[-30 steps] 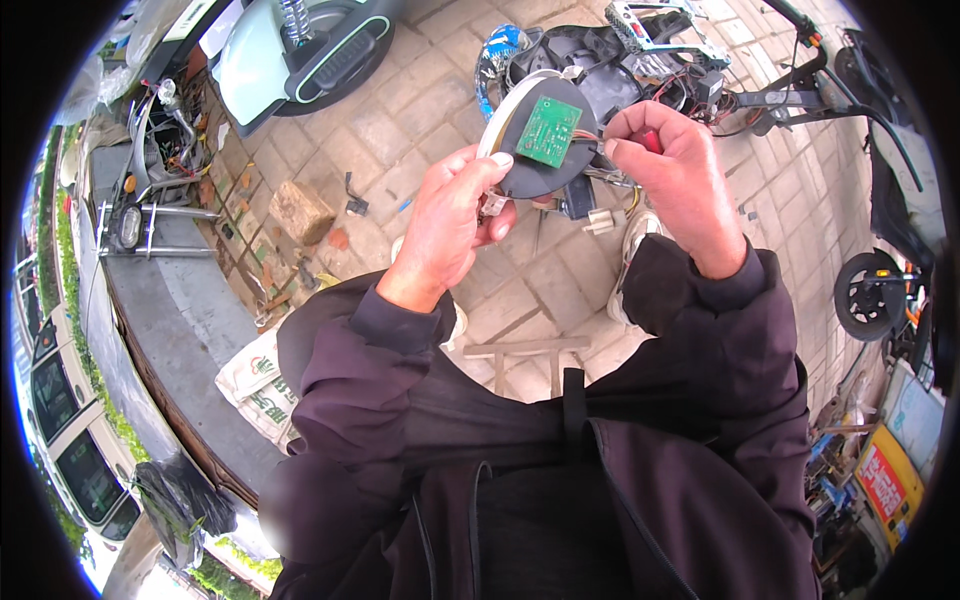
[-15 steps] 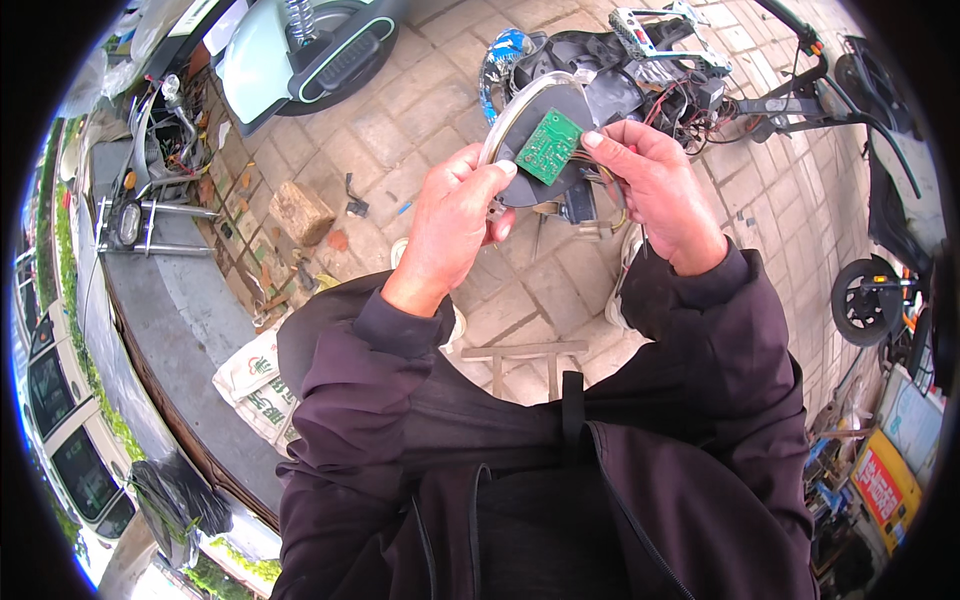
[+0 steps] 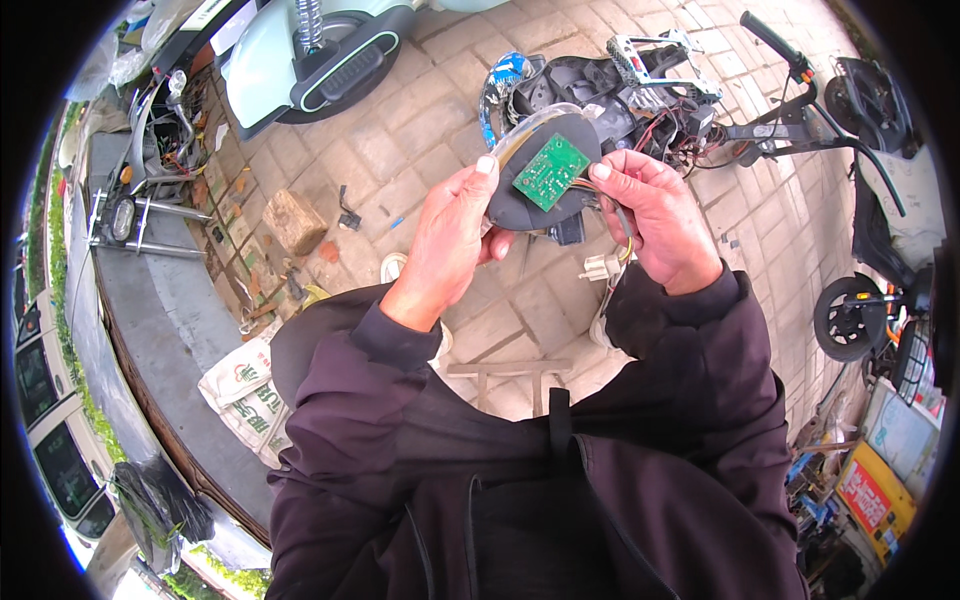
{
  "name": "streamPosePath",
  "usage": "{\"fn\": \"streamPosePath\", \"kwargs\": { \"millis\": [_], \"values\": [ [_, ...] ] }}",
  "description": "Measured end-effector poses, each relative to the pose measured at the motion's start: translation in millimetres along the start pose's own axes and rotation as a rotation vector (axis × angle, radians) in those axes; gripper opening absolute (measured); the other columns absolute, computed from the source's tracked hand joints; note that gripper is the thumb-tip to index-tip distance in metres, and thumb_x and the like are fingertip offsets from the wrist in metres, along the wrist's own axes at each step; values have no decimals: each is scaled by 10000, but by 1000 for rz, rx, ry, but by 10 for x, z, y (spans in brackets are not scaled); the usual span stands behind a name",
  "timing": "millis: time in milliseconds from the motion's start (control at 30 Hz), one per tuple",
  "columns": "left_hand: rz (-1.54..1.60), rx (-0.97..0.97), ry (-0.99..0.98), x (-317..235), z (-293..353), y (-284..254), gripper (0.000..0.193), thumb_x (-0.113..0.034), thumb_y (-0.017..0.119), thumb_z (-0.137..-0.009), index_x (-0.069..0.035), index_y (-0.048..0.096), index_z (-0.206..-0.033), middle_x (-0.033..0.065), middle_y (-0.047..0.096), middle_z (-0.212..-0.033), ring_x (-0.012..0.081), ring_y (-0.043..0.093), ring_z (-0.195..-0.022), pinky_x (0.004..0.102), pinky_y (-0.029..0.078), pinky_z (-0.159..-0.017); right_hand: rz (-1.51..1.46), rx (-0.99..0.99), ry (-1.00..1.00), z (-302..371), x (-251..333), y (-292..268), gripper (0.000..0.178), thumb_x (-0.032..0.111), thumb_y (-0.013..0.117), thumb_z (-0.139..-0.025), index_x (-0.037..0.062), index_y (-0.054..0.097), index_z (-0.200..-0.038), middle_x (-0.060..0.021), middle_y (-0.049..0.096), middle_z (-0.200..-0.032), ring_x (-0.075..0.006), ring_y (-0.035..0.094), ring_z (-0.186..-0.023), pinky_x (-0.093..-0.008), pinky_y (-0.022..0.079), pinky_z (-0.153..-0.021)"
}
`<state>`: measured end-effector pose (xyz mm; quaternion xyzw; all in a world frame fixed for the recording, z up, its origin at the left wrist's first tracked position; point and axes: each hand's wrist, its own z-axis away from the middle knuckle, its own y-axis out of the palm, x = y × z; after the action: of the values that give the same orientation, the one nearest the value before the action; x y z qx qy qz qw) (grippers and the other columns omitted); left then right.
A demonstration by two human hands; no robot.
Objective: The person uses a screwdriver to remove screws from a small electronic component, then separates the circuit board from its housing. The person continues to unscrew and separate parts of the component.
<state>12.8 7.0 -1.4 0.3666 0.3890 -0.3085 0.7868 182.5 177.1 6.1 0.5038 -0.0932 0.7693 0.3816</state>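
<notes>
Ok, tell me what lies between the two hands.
In the head view, a green circuit board over a dark rounded housing lies between the left hand and right hand.

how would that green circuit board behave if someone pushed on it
The green circuit board looks flat and unbent, so it is probably stiff. Its dotted face is uncovered, so it may be fragile under a hard press.

Pale brick paving [image 3: 430,140], daylit; cream vehicle [image 3: 50,416] at far left; greenery [image 3: 86,396] beside it
</notes>
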Motion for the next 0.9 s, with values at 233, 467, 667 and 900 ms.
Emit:
{"fn": "streamPosePath", "kwargs": {
  "millis": [233,467,667,900],
  "values": [
    [167,-26,18,68,-44,-98,453,-481,512,-1140,-50,651,-1142,38,680,-879,92,524,-579,234,289,-454,-82,-21,-81,-8,2,-87,100,167,711,-1055,110,653,-997,8,621,-749,-68,502,-517,-217,353,-461],
    [295,-8,58,15,-73,-201,248,-207,759,-1028,-43,661,-1187,56,710,-973,74,546,-620,215,352,-471,-101,-62,-167,-34,-45,-101,135,194,718,-1053,70,695,-1004,10,637,-741,-47,499,-489,-198,313,-424],
    [346,-35,99,8,-50,-195,221,-147,765,-1009,-33,669,-1172,63,714,-956,75,547,-614,217,352,-476,-141,-57,-174,-57,-124,-44,134,197,717,-1058,89,661,-1002,14,640,-749,-51,510,-497,-199,320,-421],
    [336,-69,87,-39,-35,-200,277,-95,817,-950,-88,648,-1169,-14,670,-890,55,556,-605,202,339,-480,-128,-85,-238,-68,-169,-7,113,197,727,-1055,119,653,-1021,25,661,-773,-30,516,-521,-186,333,-430]
  ]
}}
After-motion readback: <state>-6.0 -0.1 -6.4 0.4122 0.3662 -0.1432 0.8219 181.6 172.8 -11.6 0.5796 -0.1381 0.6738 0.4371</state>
